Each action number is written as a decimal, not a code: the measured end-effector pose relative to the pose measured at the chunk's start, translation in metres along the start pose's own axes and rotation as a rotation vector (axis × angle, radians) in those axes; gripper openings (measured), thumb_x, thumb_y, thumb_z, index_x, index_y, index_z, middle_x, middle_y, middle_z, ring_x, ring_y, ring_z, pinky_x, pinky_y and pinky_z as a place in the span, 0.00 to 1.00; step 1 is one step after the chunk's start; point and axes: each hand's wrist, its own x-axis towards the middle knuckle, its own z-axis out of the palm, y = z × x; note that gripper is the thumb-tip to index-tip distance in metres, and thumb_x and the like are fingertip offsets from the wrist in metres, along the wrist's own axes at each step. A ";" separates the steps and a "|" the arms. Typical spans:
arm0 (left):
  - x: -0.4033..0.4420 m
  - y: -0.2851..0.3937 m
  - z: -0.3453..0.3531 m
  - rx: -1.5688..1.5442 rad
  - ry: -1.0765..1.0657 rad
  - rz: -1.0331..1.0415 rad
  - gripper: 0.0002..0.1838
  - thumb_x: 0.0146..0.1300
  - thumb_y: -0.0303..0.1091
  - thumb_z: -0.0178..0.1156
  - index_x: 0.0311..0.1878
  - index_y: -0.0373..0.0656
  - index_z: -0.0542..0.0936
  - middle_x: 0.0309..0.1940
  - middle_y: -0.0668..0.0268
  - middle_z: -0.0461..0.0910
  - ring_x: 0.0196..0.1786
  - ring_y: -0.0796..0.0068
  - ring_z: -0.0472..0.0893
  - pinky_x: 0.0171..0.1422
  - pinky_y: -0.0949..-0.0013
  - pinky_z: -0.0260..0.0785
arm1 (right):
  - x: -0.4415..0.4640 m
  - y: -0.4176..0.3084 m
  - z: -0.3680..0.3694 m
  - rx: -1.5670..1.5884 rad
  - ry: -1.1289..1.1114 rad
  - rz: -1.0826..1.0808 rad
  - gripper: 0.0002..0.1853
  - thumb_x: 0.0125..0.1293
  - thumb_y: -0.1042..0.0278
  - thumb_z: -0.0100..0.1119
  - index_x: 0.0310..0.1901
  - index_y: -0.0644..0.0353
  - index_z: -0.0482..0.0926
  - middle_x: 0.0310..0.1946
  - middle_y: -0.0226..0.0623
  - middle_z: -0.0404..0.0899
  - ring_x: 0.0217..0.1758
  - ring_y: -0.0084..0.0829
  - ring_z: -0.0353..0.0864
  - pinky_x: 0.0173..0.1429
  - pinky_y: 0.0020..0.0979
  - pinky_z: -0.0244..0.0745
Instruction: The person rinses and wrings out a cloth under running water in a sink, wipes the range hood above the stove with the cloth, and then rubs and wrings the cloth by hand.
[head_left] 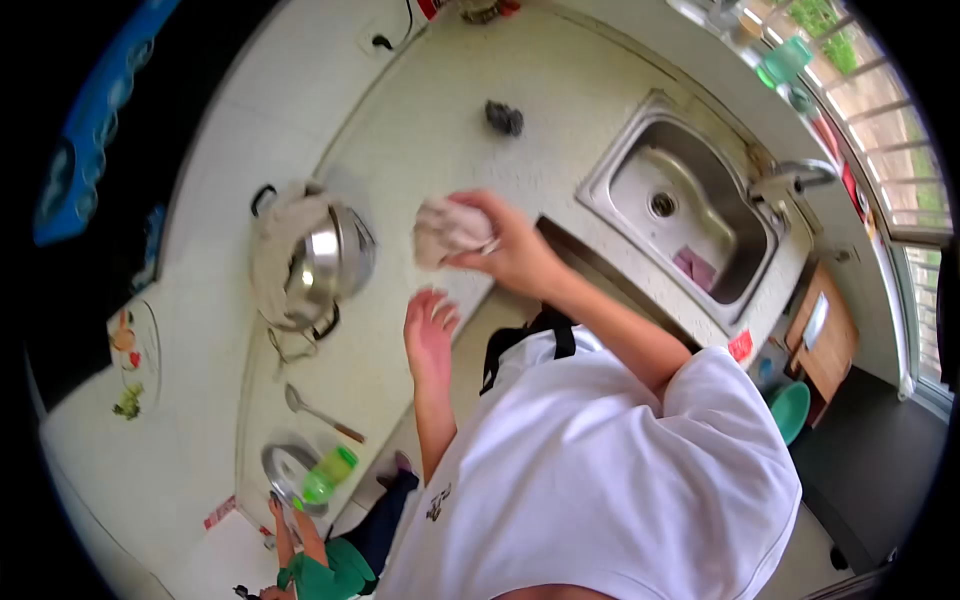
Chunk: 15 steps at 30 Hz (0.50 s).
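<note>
My right hand (508, 245) is closed around a crumpled whitish-beige cloth (448, 232), held over the countertop (420, 140) near its front edge. My left hand (430, 335) is just below the cloth in view, empty, with its fingers apart. Left of both hands, shiny metal cookware (318, 262) with black handles stands on the counter, with a pale cloth (275, 255) around its left side. A dark grey, crumpled scouring pad (504, 118) lies on the counter beyond my right hand.
A steel sink (655, 170) with a purplish cloth (694, 268) is at the right. A long-handled utensil (325, 413), a metal lid or plate (288, 470) and a green bottle (328, 474) are at lower left, beside another person in green (330, 570).
</note>
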 end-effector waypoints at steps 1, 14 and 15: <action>-0.014 0.000 0.018 0.092 -0.087 0.014 0.27 0.63 0.47 0.51 0.60 0.41 0.64 0.52 0.60 0.71 0.52 0.65 0.74 0.53 0.64 0.67 | -0.028 -0.006 -0.005 -0.033 0.033 -0.027 0.34 0.45 0.78 0.70 0.56 0.61 0.66 0.49 0.37 0.73 0.54 0.26 0.71 0.58 0.27 0.67; -0.122 -0.095 0.134 -0.035 -0.434 -0.236 0.29 0.58 0.35 0.60 0.62 0.42 0.62 0.55 0.63 0.68 0.55 0.74 0.73 0.52 0.70 0.72 | -0.255 -0.074 -0.061 -0.530 0.189 -0.089 0.32 0.47 0.71 0.67 0.58 0.54 0.68 0.58 0.39 0.63 0.62 0.41 0.61 0.64 0.37 0.59; -0.119 -0.107 0.132 -0.058 -0.434 -0.245 0.29 0.59 0.35 0.59 0.62 0.43 0.61 0.55 0.63 0.68 0.55 0.73 0.73 0.52 0.69 0.72 | -0.260 -0.074 -0.069 -0.483 0.197 -0.089 0.32 0.49 0.71 0.67 0.58 0.55 0.67 0.59 0.37 0.63 0.62 0.36 0.63 0.62 0.34 0.62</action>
